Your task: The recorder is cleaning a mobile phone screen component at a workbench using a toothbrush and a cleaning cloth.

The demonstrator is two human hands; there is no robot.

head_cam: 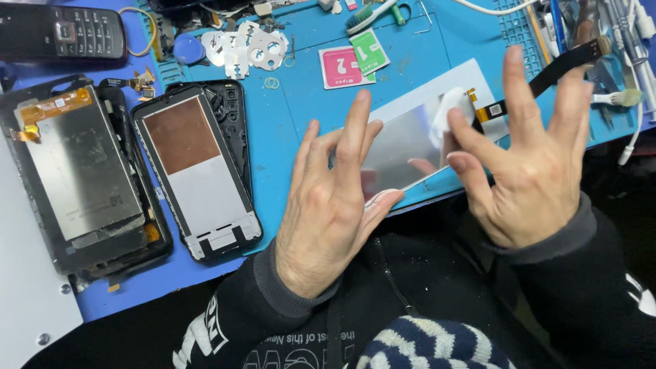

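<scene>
- Right hand [540,171] pinches a small white wipe [447,109] between thumb and forefinger and presses it on the shiny screen panel [410,137]; its other fingers fan upward.
- Left hand [335,205] is open with fingers spread, its thumb tip holding down the panel's near edge and gripping nothing else.
- The panel lies tilted on the blue mat [301,123], its near edge just at the mat's front border, over the lap. A hard rub could slide it off, since only one thumb steadies it.
- A thin orange and black ribbon cable [540,78] runs off the panel's far corner, just by the right hand's raised fingers. A catch or tug there could crease or tear it.
- Bare fingertips hover over the cleaned glass, so fresh smudges are likely if they drop.
- Loose metal shields [249,51] and a toothbrush [369,17] lie well apart on the mat; grit from that side could scratch the panel if dragged under the wipe.
- Two opened phone frames [195,171] rest to the left, clear of both hands.
</scene>
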